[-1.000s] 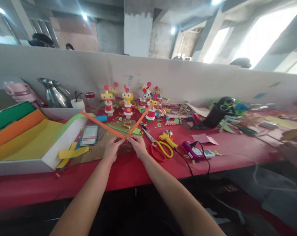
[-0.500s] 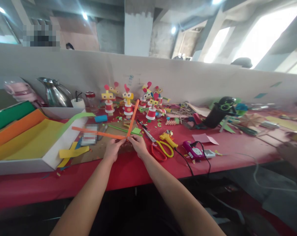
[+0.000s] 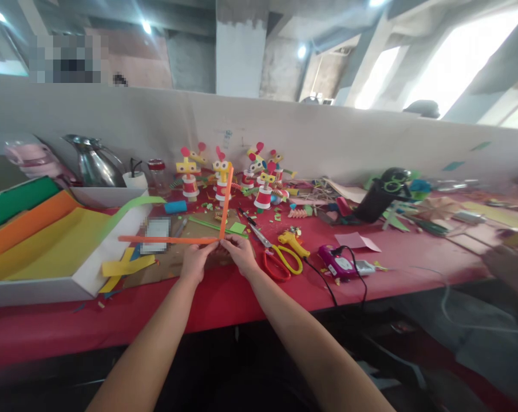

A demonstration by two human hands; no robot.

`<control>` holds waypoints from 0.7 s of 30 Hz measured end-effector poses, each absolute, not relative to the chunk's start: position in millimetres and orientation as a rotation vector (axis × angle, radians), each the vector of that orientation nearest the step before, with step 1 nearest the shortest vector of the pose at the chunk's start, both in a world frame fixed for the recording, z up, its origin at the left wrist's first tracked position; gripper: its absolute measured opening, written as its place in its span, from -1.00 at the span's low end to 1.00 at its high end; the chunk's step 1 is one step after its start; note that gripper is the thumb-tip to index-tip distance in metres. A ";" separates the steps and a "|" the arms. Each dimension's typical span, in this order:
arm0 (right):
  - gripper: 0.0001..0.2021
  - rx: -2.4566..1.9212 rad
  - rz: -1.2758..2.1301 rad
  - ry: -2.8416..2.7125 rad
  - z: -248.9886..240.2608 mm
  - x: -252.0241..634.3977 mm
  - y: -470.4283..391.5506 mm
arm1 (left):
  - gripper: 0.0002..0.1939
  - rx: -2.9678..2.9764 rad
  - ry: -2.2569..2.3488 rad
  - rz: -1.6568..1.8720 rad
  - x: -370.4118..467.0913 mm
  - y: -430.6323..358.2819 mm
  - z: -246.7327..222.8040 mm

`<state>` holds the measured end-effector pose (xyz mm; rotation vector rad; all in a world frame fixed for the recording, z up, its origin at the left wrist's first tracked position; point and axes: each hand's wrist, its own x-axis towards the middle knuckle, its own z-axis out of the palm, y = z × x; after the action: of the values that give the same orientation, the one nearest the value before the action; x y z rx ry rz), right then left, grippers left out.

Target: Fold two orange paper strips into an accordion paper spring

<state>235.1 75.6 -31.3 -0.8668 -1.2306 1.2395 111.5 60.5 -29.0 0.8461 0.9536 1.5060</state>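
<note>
Two arms of orange paper strip [image 3: 155, 239] meet at a right angle between my hands, one reaching left and the other standing up and away from me. My left hand [image 3: 195, 260] pinches the strips just left of the corner. From the other side, the fingers of my right hand [image 3: 240, 254] are closed on the same joint. Fingertips cover the corner itself, so how the strips are joined is hidden. Beneath lies a brown cardboard sheet [image 3: 173, 266] with green paper pieces on it. Scissors [image 3: 280, 260] with red and yellow handles rest right of my right hand.
Several cup-bodied paper figures [image 3: 264, 197] stand behind the hands. A white box [image 3: 87, 274] with coloured sheets is at left, near a steel jug [image 3: 93, 163]. Rightward are a yellow glue gun [image 3: 295, 243], a purple device [image 3: 338, 263] with cords and a black tilted holder [image 3: 376, 200].
The left-pointing strip arm has swung slightly toward me and now lies nearly level. The upright arm has tilted left. Both hands stay pinched at the corner.
</note>
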 end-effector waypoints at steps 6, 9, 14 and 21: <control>-0.80 -0.839 1.290 -1.200 -29.9 236.9 76.5 | -0.59 0.841 0.979 1.459 111.3 58.6 -24.3; -0.82 -0.824 1.300 -1.189 -29.1 237.9 77.2 | -0.64 0.857 0.939 1.473 111.4 59.1 -22.6; -0.81 -0.802 1.325 -1.184 -28.6 238.5 77.8 | -0.68 0.815 0.916 1.497 111.6 59.4 -22.0; -0.82 -0.781 1.341 -1.194 -30.3 238.9 78.0 | -0.67 0.786 0.927 1.473 109.0 59.8 -22.7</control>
<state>238.9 78.0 -30.3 -0.7806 -1.1939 1.3412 109.0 59.8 -22.7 0.7865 0.9274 1.4733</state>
